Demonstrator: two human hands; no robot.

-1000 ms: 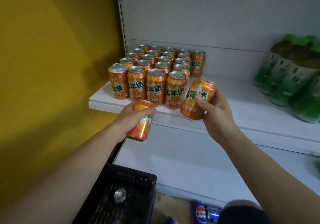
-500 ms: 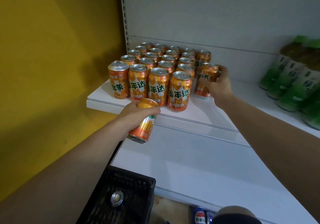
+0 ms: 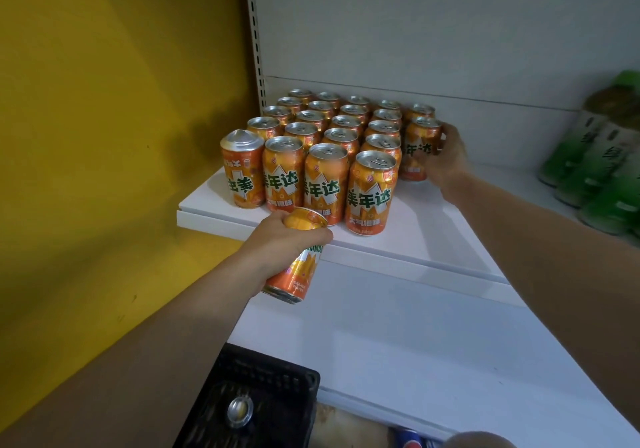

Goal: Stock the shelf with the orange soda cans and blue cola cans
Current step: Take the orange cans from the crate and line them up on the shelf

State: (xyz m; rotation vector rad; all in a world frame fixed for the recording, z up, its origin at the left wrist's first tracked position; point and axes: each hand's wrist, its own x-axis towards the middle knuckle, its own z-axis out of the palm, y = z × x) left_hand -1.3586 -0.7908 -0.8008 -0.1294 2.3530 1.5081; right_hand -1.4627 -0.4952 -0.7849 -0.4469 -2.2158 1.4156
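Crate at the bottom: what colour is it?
The crate is black, in the head view.

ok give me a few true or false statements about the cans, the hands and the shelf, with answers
1. The left hand holds a tilted orange can in front of the shelf edge. True.
2. The right hand is empty. False: it grips an upright orange can standing at the right side of the block of orange cans.
3. The front-left can on the shelf stands upside down. True.
4. The green bottles stand left of that block. False: they are at the far right.
5. Blue cola cans stand among the orange ones on the shelf. False: the only blue cola can in view is at the bottom edge, below the shelves.
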